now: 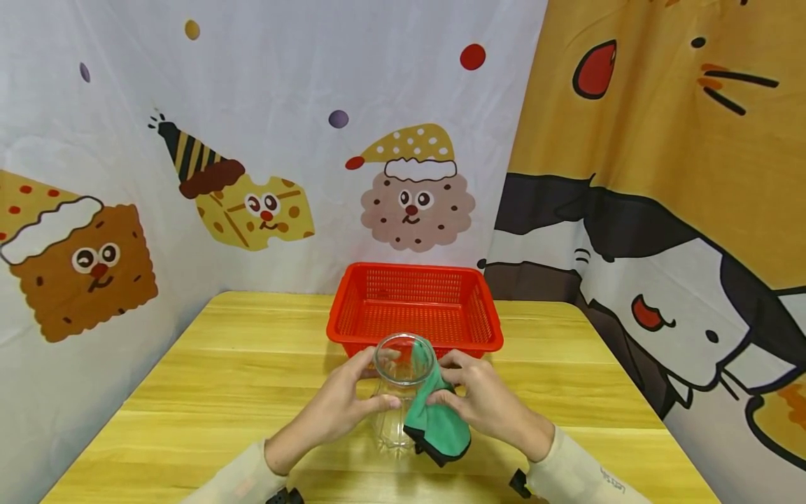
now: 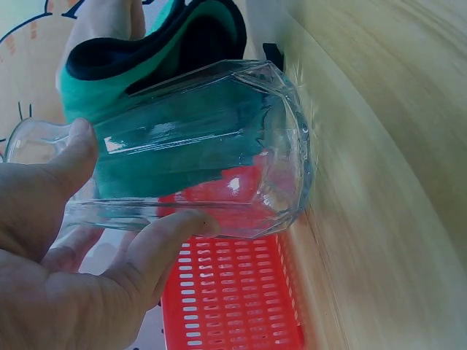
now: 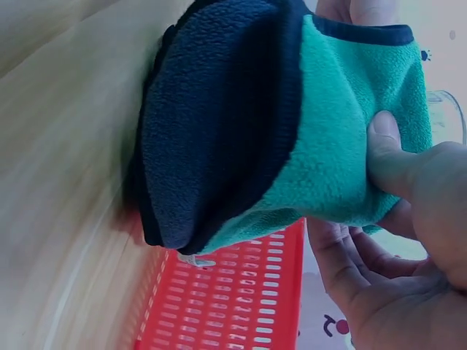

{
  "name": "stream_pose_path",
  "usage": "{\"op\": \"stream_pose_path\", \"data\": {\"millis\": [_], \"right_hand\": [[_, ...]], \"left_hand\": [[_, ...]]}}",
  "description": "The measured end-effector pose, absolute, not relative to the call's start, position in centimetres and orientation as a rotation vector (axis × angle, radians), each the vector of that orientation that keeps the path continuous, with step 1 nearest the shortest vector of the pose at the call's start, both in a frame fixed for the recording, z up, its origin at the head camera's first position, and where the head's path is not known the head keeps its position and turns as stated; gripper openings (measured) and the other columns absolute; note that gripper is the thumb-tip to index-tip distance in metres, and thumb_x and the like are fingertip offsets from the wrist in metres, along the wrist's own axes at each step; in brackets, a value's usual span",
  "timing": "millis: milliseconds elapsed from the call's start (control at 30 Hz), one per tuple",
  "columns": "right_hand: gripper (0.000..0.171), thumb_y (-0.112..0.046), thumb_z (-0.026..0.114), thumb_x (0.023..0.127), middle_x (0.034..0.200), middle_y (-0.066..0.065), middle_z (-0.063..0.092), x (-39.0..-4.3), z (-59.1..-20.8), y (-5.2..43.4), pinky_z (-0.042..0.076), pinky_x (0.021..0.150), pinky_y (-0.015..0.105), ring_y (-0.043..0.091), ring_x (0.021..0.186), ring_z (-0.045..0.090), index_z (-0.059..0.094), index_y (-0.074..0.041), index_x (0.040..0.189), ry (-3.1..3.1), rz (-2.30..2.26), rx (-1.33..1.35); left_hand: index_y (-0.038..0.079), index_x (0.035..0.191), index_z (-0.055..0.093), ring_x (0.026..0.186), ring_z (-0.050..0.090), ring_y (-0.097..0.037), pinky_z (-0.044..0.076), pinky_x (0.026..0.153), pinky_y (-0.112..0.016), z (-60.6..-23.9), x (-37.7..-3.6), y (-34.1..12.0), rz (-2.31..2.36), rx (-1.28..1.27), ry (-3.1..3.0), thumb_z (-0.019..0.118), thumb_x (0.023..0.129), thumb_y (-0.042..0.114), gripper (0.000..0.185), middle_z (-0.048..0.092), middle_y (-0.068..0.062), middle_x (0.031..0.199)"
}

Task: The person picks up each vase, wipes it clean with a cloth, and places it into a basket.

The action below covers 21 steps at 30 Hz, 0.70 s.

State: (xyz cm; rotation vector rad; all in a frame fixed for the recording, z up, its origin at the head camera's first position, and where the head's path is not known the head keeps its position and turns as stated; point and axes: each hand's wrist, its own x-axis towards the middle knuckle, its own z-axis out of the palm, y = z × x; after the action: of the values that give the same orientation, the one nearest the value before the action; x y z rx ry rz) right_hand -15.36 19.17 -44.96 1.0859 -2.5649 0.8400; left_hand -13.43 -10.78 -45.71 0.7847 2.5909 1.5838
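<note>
A clear glass jar (image 1: 392, 413) with a wide round mouth stands upright on the table, in front of the basket. My left hand (image 1: 343, 399) grips its left side, thumb in front and fingers behind; the left wrist view shows the faceted glass (image 2: 197, 146) held between thumb and fingers. On the right, my right hand (image 1: 481, 395) pinches a green cloth with black edging (image 1: 443, 423) against the jar's side. In the right wrist view the thumb presses on the cloth (image 3: 336, 138), whose dark underside hangs folded toward the table.
Just behind the jar sits a red perforated plastic basket (image 1: 415, 315). The light wooden table (image 1: 252, 364) reaches back to a printed cartoon curtain (image 1: 283, 105), with another yellow curtain (image 1: 567, 126) along the right.
</note>
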Motion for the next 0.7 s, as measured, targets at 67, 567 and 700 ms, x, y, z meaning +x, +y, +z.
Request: {"op": "stream_pose_path", "data": {"millis": [67,567,700], "right_hand": [[0.016,-0.028,0.092,0.1,0.121,-0.004,0.08,-15.39,-45.06,19.25,0.063,0.091,0.03,0.01,0.106,0.079,0.091,-0.023,0.115,-2.577,0.834,1.105],[0.012,-0.023,0.093,0.098,0.112,0.003,0.076,-15.71,-45.55,19.36,0.067,0.08,0.021,0.006,0.096,0.071,0.087,-0.013,0.098,-2.651,0.833,1.188],[0.016,-0.024,0.095,0.096,0.108,0.002,0.074,-15.76,-45.66,19.37,0.065,0.076,0.019,0.004,0.091,0.065,0.086,-0.01,0.096,-2.673,0.809,1.192]], "left_hand": [[0.02,0.159,0.063,0.141,0.075,-0.046,0.061,0.122,-0.071,-45.72,-13.45,-10.77,1.584,0.791,2.591,0.092,0.103,0.03,0.064,0.073,-0.011,0.158],[0.018,0.159,0.062,0.141,0.076,-0.043,0.061,0.122,-0.069,-45.84,-13.64,-10.76,1.586,0.831,2.604,0.093,0.102,0.029,0.066,0.072,-0.011,0.159],[0.019,0.159,0.063,0.14,0.076,-0.042,0.062,0.122,-0.067,-45.9,-13.59,-10.78,1.583,0.827,2.61,0.093,0.102,0.03,0.066,0.073,-0.01,0.159]]}}
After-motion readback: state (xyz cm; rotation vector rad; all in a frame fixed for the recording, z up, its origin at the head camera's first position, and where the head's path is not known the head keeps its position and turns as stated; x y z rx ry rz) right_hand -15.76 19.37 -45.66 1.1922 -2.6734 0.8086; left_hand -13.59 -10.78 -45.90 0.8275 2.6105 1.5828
